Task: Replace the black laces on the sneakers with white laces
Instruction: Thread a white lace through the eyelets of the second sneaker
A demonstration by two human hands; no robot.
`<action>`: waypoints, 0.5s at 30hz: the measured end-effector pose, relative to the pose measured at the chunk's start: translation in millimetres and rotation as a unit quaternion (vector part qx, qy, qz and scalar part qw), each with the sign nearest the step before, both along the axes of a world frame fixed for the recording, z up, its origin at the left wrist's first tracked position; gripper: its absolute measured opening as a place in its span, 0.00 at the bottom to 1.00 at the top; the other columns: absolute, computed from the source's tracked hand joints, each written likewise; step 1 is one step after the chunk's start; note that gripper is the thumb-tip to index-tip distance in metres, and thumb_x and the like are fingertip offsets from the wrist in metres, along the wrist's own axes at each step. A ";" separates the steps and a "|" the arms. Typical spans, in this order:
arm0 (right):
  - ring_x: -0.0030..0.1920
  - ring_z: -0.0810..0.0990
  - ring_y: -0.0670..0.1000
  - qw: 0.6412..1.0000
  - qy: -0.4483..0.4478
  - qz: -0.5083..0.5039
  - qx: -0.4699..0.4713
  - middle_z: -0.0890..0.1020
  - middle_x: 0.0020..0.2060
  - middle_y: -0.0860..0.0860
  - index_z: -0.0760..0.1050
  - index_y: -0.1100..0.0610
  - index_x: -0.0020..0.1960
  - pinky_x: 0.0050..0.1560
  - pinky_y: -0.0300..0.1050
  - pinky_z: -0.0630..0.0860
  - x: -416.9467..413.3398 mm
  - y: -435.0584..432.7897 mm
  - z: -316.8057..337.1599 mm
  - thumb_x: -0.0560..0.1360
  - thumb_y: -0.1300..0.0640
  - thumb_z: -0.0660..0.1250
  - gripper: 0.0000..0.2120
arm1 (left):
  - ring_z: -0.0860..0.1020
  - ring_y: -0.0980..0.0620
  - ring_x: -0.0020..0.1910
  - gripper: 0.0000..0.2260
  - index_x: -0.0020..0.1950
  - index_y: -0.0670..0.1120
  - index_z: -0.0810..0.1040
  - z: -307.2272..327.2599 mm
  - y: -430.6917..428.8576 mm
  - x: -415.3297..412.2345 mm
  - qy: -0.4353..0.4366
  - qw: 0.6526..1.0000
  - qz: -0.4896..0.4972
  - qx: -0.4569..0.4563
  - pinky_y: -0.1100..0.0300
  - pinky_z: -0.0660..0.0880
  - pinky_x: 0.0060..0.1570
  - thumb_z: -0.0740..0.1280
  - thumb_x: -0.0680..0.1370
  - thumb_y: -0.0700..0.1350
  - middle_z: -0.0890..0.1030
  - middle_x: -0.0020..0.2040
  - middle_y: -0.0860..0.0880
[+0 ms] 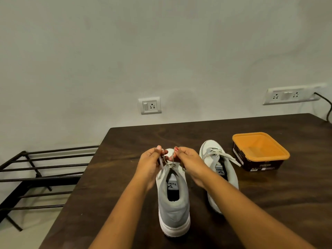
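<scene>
Two grey-and-white sneakers stand on a dark wooden table [125,177], heels toward me. The near sneaker [173,203] sits in the middle with a white lace [168,163] threaded at its top eyelets. My left hand [152,162] pinches one strand of that lace, and my right hand [188,162] pinches the other strand, both above the shoe's tongue. The second sneaker [215,159] stands to the right, partly behind my right forearm, with a white lace [228,156] tied across it. No black lace is in view.
A dark tub with an orange lid [260,151] stands at the table's right. A black metal rack [36,177] sits on the floor off the table's left edge. Wall sockets [150,105] and a black cable [328,108] are behind the table.
</scene>
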State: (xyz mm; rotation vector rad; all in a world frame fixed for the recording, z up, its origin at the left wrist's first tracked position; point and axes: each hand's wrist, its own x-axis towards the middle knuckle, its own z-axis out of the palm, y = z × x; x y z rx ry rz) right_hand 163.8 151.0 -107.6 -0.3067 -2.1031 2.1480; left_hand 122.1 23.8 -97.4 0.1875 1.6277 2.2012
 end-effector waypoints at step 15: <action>0.36 0.76 0.48 0.999 0.005 0.006 -0.053 0.82 0.38 0.53 0.82 0.56 0.48 0.41 0.43 0.71 -6.2 -3.9 -12.5 0.80 0.65 0.60 0.12 | 0.80 0.55 0.32 0.07 0.50 0.38 0.80 -6.4 -3.6 -2.8 0.096 0.989 -0.061 -0.096 0.64 0.76 0.35 0.62 0.79 0.35 0.82 0.38 0.44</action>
